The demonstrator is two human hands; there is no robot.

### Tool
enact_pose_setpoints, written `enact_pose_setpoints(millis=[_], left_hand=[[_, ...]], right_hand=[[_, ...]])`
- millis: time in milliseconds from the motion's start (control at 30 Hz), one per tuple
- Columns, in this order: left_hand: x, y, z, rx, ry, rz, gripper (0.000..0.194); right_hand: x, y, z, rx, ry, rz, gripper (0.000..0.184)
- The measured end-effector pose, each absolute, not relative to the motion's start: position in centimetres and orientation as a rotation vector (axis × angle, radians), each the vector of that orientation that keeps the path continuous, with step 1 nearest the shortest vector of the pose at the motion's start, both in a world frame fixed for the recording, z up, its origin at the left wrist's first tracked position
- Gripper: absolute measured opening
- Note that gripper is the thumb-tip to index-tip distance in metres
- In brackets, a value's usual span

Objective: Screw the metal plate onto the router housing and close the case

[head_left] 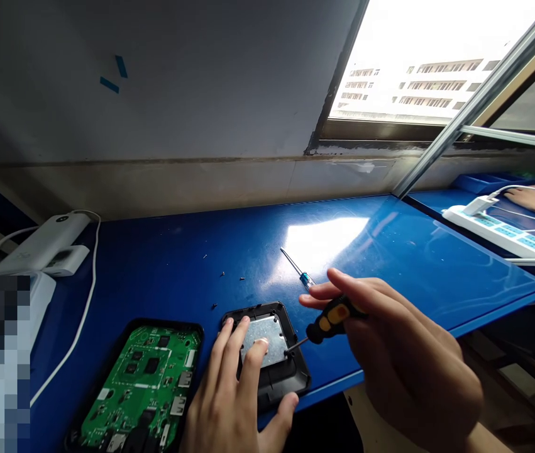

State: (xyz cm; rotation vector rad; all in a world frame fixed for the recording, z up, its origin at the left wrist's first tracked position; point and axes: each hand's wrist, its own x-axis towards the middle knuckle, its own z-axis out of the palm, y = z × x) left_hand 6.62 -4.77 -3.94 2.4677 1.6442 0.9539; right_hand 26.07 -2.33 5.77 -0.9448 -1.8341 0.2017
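Note:
My right hand [403,340] grips a black and yellow screwdriver [330,319], its tip down at the right edge of a metal plate [270,333]. That plate lies inside a black plastic cover [299,371] near the table's front edge. Fingers spread, my left hand [234,390] rests on the cover and plate. Left of it sits a green circuit board [130,384] in a black casing. A second screwdriver, with a clear blue handle [303,277], lies beyond my right hand's fingers. Whether the tip sits in a screw head is too small to tell.
Several small screws [242,278] lie on the blue table [163,264] behind the cover. At the left are white devices [43,242] with a white cable [88,296]. A power strip [507,233], a metal frame [437,148] and another person's hand [534,200] are at the right.

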Motion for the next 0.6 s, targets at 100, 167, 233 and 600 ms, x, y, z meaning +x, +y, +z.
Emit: enact_pose_setpoints(millis=[100,167,233,600], left_hand=[[6.6,-4.8,-4.0,2.472,1.645,0.968,0.037],[6.6,-4.8,-4.1,2.473,1.646,0.967,0.037],[6.6,-4.8,-4.1,2.472,1.649,0.967,0.038],[6.7,-4.8,-3.9,2.483,1.657,0.963,0.037]], right_hand=[[25.9,-1.7,5.9,-0.882,-1.771,0.212,0.049],[25.8,-1.5,5.9,-0.867,-1.737,0.18,0.038],[25.8,-1.6,5.9,-0.887,-1.752,0.127,0.027],[26.0,-2.1,5.9,-0.942,-1.814,0.17,0.056]])
